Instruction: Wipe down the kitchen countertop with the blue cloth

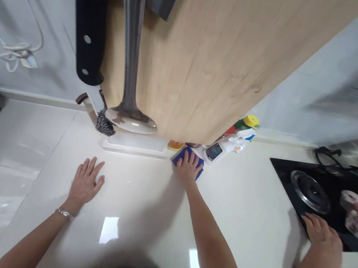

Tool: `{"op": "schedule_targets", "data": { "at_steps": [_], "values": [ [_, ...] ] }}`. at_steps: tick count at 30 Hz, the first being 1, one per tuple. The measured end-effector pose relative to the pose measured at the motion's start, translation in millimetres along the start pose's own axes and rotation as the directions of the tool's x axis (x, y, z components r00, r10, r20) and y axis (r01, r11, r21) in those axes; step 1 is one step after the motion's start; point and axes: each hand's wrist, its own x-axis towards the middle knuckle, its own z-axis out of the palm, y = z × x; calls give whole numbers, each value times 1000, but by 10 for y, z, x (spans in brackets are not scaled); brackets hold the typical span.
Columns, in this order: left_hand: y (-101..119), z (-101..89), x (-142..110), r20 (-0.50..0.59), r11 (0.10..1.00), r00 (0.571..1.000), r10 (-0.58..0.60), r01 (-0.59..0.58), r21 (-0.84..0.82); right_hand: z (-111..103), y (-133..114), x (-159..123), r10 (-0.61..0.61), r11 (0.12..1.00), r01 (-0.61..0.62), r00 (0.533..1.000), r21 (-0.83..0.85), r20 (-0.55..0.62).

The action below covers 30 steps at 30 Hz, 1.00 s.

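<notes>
My left hand [84, 183], with a metal band at its wrist, lies flat on the white countertop [134, 190], fingers spread, holding nothing. Farther forward and to the right, my right hand [188, 169] presses on a folded blue cloth [181, 155], fingers over its top. The cloth lies on the counter close to a white bottle [215, 150] with a dark label. Just left of it, a white tray-like base [135, 150] stands under the wooden board. An orange item [175, 145] shows partly behind the cloth.
A large wooden board [209, 58] fills the upper view, with a ladle [133, 47] and a black-handled knife [89, 28] before it. A scouring pad [104, 123] hangs below. Right, a co-worker's hands [321, 234] are at a black cooktop [298, 186], one holding a whitish cloth [353, 211].
</notes>
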Motion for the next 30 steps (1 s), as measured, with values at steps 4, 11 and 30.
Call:
{"op": "schedule_targets", "data": {
  "at_steps": [4,11,30],
  "values": [
    [12,-8,-20,-22,1000,1000,6,-6,-9,0,-9,-596,-30,998,34,997,55,-75],
    [14,14,-55,-44,1000,999,13,-14,-17,48,-517,-1900,-68,972,89,992,215,-105],
    [2381,583,-724,42,914,931,362,-346,-210,161,1722,-2550,63,991,-10,911,132,-407]
  ]
}}
